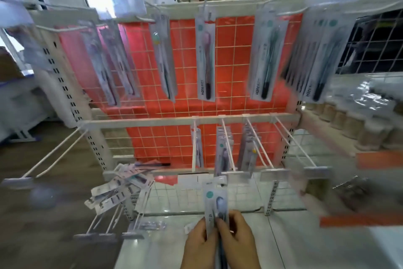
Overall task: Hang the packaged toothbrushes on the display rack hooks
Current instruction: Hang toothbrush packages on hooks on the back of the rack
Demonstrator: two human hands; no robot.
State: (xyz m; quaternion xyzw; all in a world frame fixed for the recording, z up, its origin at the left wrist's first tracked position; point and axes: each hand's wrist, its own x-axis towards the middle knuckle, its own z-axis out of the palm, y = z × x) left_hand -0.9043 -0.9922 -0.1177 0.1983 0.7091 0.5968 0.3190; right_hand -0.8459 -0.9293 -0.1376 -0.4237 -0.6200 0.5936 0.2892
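I hold a packaged toothbrush (214, 202) upright at the bottom centre, its white card with a teal dot uppermost. My left hand (199, 244) grips its left edge and my right hand (236, 239) grips its right edge. Its top sits just below the front tag of a middle-row hook (227, 151) on the display rack (139, 122). Packs hang on three middle-row hooks (248, 151), and more packs (205, 59) hang along the top row. A loose pile of packs (120, 190) lies at the rack's lower left.
The rack has a white wire grid over a red backing (231, 35). Bare white hooks stick out at the left (52, 155), right (294, 144) and lower left (109, 223). Jars (357, 131) line a shelf at the right. The white tiled floor (294, 242) lies below.
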